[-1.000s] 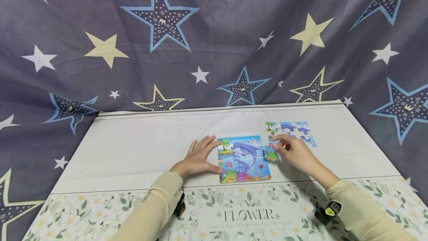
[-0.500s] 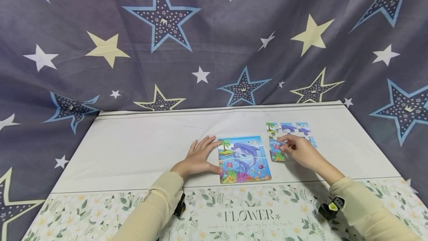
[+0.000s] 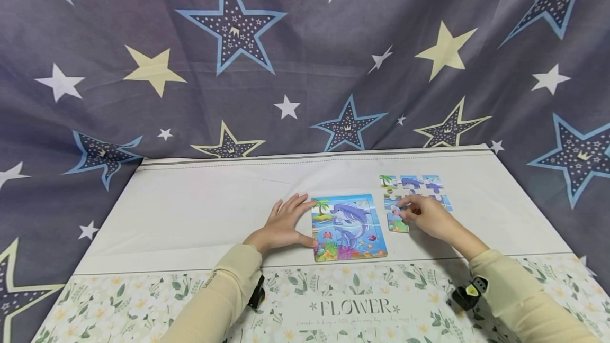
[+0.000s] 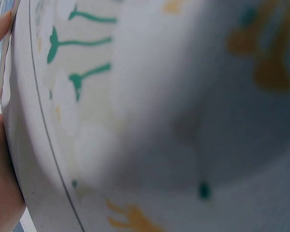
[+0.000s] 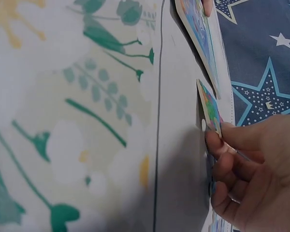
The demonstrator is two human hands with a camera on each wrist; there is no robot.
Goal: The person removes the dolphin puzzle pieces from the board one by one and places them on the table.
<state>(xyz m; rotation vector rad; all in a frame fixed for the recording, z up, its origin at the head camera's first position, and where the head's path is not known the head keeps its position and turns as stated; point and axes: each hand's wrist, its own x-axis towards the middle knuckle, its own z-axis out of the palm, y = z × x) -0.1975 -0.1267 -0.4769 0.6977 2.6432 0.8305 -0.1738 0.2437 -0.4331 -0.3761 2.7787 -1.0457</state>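
In the head view, a square dolphin puzzle board [image 3: 350, 229] lies flat on the white part of the cloth. My left hand [image 3: 278, 227] spreads its fingers at the board's left edge, with thumb and a fingertip touching it. To the right of the board, my right hand [image 3: 429, 219] pinches a colourful coral puzzle piece [image 3: 397, 223] between thumb and fingers. The right wrist view shows this puzzle piece [image 5: 210, 107] tilted at the fingertips. Several loose pieces [image 3: 411, 181] lie in spaced rows just beyond; the hand hides some of them.
A floral cloth [image 3: 352, 306] with the word FLOWER covers the near part of the table. Behind the table hangs a dark curtain [image 3: 305, 68] printed with stars. The left wrist view is mostly blurred cloth.
My right hand has carried the coral puzzle piece rightward, away from the board's edge, and then slightly nearer me, below the loose pieces. The left hand and board stay put.
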